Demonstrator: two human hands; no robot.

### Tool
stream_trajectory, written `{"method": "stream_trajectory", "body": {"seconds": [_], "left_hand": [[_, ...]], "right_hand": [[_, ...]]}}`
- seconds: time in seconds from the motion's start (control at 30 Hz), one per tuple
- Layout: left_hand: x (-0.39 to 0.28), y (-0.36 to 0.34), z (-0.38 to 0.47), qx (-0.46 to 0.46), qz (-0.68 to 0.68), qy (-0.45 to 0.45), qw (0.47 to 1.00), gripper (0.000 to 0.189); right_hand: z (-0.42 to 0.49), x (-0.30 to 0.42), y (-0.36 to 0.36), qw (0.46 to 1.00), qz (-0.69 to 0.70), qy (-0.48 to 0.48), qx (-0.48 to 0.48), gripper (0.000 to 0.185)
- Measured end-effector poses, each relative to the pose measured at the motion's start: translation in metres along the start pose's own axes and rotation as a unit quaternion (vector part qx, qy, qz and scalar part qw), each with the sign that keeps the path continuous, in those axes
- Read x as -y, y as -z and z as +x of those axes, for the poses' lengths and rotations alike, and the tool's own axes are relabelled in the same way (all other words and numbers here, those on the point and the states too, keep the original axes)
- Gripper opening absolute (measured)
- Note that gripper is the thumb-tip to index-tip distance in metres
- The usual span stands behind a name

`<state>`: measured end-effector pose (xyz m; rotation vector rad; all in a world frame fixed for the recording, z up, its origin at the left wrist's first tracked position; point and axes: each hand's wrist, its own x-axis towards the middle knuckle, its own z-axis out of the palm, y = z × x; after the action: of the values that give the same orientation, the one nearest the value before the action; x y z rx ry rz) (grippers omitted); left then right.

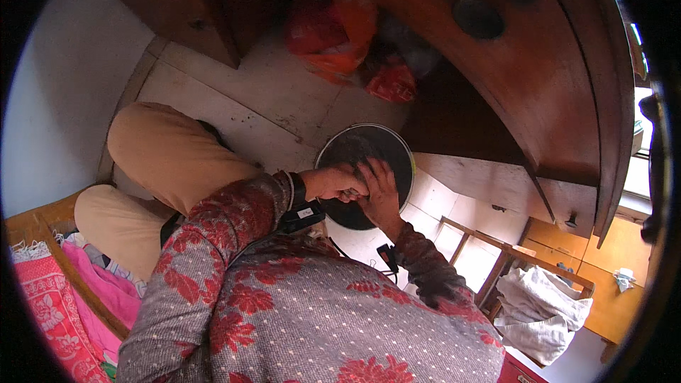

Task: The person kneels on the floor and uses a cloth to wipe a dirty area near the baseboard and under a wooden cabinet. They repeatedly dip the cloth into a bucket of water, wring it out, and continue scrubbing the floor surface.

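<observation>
Both hands meet over a round black container, probably a bin (362,141), with a thin pale rim. From the left comes my left hand (334,183), a dark band at its wrist and its fingers curled inward. My right hand (380,194) reaches in from the right, its extended fingers against the fingertips of the left. Whether anything small lies between them is hidden. Below the left wrist is a small black box (302,216) with a pale label. A black clip-like device (388,258) with a cable lies near the right sleeve.
Bent legs in tan trousers (170,154) extend to the left on the tiled floor. Red and orange plastic bags (340,37) lie under dark wooden furniture (532,64) above. A wooden rack at right holds a whitish cloth (542,308). Pink and red textiles (58,314) are at lower left.
</observation>
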<state>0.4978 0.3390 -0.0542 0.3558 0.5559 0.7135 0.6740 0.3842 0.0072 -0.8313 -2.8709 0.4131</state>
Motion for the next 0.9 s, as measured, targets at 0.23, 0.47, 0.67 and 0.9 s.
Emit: {"method": "stream_trajectory", "body": {"seconds": [0.23, 0.47, 0.67, 0.9], "left_hand": [[-0.01, -0.012, -0.001, -0.047, 0.142, 0.072, 0.986, 0.015], [0.007, -0.016, 0.018, -0.19, 0.58, -0.062, 0.79, 0.022], [0.009, -0.011, 0.014, -0.147, 0.667, -0.123, 0.72, 0.022], [0.0, -0.011, 0.003, -0.125, 0.738, -0.244, 0.616, 0.036]], "right_hand": [[0.011, -0.02, -0.012, 0.994, 0.035, -0.057, 0.086, 0.045], [0.011, -0.028, -0.019, 0.98, 0.054, -0.098, 0.164, 0.024], [0.018, -0.028, -0.019, 0.857, 0.282, -0.295, 0.314, 0.016], [0.013, -0.039, -0.033, 0.661, 0.518, -0.44, 0.318, 0.02]]}}
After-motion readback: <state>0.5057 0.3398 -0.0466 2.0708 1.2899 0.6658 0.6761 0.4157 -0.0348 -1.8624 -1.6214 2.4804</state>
